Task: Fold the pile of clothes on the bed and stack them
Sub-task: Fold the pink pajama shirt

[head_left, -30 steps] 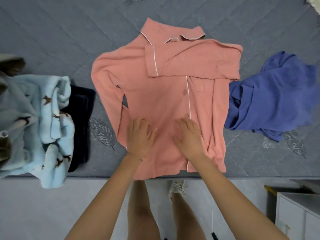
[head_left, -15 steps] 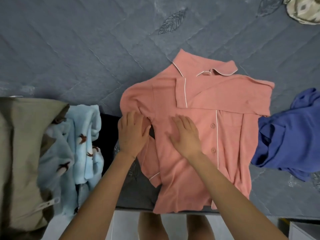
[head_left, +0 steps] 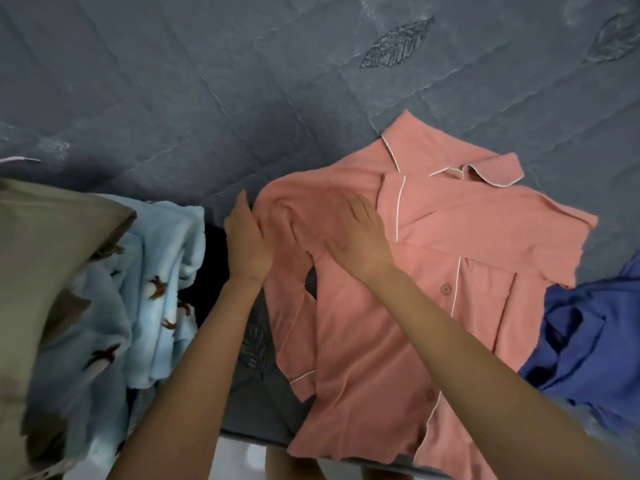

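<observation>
Now left hand (head_left: 247, 244) and right hand (head_left: 360, 240) have slid from hem to shoulder of the pink shirt (head_left: 381, 323).
Both lie flat, gripping nothing; folding the loose sleeve (head_left: 291, 334) looks next.

Dim, flat indoor light with a cool grey cast. It seems to come from above and behind the camera: there is a soft dark patch on the bed (head_left: 284, 109) beyond the left hand (head_left: 247, 244) and right hand (head_left: 360, 244), and thin soft shadows under both on the shirt (head_left: 450, 237). Black cloth (head_left: 211, 271) is crushed, no detail. Centre is sharpest; piping (head_left: 400, 209) is readable but soft, with compression smear throughout. Left edge is heavily blurred: olive cloth (head_left: 45, 237) and fleece (head_left: 156, 271) smeared, worst at bottom-left. Wide-angle stretch: forearms (head_left: 485, 341) balloon toward the bottom. Leaf stitching (head_left: 396, 46) catches a faint sheen. Blue cloth (head_left: 588, 341) is saturated, its folds muddy.
</observation>
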Demonstrator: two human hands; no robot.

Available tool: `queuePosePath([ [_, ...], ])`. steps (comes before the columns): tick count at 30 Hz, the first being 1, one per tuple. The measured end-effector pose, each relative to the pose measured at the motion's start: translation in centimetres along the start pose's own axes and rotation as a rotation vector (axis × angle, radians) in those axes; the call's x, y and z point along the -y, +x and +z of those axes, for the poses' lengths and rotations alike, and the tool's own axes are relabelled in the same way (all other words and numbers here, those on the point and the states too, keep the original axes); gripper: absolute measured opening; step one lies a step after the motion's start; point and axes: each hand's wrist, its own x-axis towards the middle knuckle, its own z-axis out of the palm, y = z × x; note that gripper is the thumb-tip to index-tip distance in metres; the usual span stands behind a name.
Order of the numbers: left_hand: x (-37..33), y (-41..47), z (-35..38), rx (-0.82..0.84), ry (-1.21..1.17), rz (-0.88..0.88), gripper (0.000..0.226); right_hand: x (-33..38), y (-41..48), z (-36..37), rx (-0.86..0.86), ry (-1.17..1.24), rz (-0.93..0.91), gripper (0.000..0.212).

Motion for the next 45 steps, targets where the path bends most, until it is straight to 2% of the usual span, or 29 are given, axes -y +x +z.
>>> queuePosePath([
  [3, 0.0, 1.4, -0.2, 0.009, -0.06, -0.028, 0.017, 1.4, 1.9, -0.6, -0.012, 0.013, -0.07, 0.067],
  [4, -0.3, 1.6, -0.4, 0.019, -0.058, -0.019, 0.014, 1.8, 2.6, -0.6, -0.03, 0.007, -0.123, 0.068],
  [6, -1.0, 1.7, -0.9, 0.036, -0.078, 0.023, 0.023, 2.5, 3.8, -0.8, -0.058, -0.017, -0.237, 0.063],
  [8, -2.4, 1.0, -1.6, 0.094, -0.17, 0.074, 0.019, 3.6, 4.6, -1.7, 0.03, -0.026, -0.285, 0.063],
  [11, -4.6, -0.7, -3.0, 0.257, -0.401, 0.051, 0.012, 5.1, 5.9, -3.3, 0.225, -0.048, -0.285, 0.069],
  [13, -5.5, -1.4, -3.6, 0.303, -0.45, 0.029, 0.019, 5.8, 6.7, -4.3, 0.309, -0.085, -0.313, 0.05],
  [15, -5.6, -1.6, -4.0, 0.335, -0.499, -0.043, 0.026, 5.7, 6.8, -5.3, 0.37, -0.014, -0.308, 0.018],
  [16, -5.5, -1.7, -4.0, 0.357, -0.518, -0.09, 0.027, 5.4, 6.6, -5.9, 0.41, 0.069, -0.279, 0.012],
  [17, -5.3, -1.8, -4.1, 0.394, -0.527, -0.133, 0.026, 4.9, 6.3, -6.5, 0.441, 0.143, -0.247, 0.015],
  [21, -3.1, -2.8, -3.8, 0.626, -0.326, -0.181, 0.024, 2.0, 5.6, -8.4, 0.403, 0.194, -0.129, 0.022],
  [23, -2.0, -3.3, -3.6, 0.668, -0.207, -0.151, 0.026, 0.6, 5.8, -8.8, 0.329, 0.119, -0.081, 0.021],
  [25, -1.9, -3.9, -3.7, 0.691, -0.237, -0.129, 0.021, -0.3, 5.9, -8.6, 0.331, -0.03, -0.1, 0.018],
  [27, -2.6, -4.3, -3.7, 0.688, -0.267, -0.053, 0.02, 0.3, 5.5, -8.2, 0.412, -0.149, -0.171, 0.038],
  [29, -3.6, -4.3, -3.8, 0.695, -0.274, 0.029, 0.021, 1.8, 5.2, -7.7, 0.492, -0.168, -0.253, 0.067],
  [30, -4.2, -4.2, -3.8, 0.706, -0.296, 0.053, 0.022, 2.8, 5.0, -7.4, 0.526, -0.157, -0.288, 0.072],
  [31, -4.7, -4.2, -3.9, 0.71, -0.327, 0.068, 0.023, 3.6, 4.8, -7.1, 0.564, -0.15, -0.311, 0.069],
  [32, -5.2, -4.2, -4.1, 0.703, -0.364, 0.078, 0.022, 4.3, 4.6, -6.9, 0.591, -0.136, -0.33, 0.056],
  [34, -6.0, -4.3, -4.7, 0.664, -0.425, 0.078, 0.017, 5.3, 4.5, -7.0, 0.604, -0.123, -0.324, 0.015],
  [35, -6.2, -4.4, -5.1, 0.635, -0.435, 0.071, 0.016, 5.5, 4.6, -7.2, 0.594, -0.102, -0.294, 0.006],
  [38, -5.6, -4.2, -6.4, 0.622, -0.364, 0.027, 0.015, 5.5, 4.5, -8.3, 0.539, -0.001, -0.234, 0.01],
  [43, -3.4, -4.3, -6.3, 0.792, 0.073, -0.096, 0.027, 4.6, 4.0, -9.1, 0.473, -0.024, -0.208, 0.011],
  [45, -2.8, -4.8, -6.2, 0.796, 0.204, -0.084, 0.022, 4.0, 3.8, -9.3, 0.434, -0.057, -0.188, 0.012],
])
